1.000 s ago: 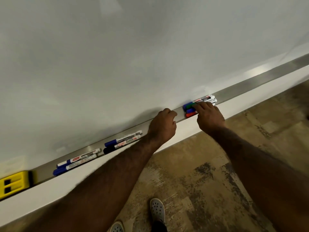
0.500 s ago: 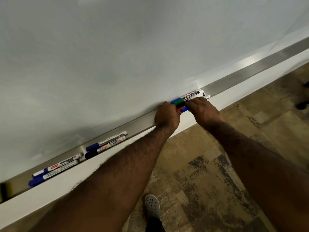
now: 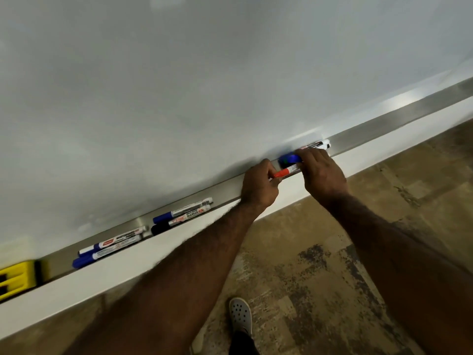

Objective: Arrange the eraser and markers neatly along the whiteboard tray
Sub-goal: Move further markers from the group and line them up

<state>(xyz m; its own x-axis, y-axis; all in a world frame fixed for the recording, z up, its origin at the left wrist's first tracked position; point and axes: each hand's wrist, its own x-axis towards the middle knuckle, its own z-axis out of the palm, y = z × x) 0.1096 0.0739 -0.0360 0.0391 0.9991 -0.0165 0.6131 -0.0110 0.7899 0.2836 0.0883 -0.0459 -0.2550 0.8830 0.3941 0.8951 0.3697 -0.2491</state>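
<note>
Your left hand [image 3: 258, 187] pinches the red marker's [image 3: 284, 172] cap to align it while your right hand [image 3: 321, 170] clamps the bundle [image 3: 311, 147] on the tray [image 3: 384, 124], beside that marker.

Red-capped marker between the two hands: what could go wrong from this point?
1. The left hand pinches only the cap of the red-capped marker; the cap might pull off, or the marker slip to the floor.
2. The right hand covers a stack of markers by the tray lip; a nudge could roll one over.
3. The view is blurred, so alignment is hard to judge.
</note>
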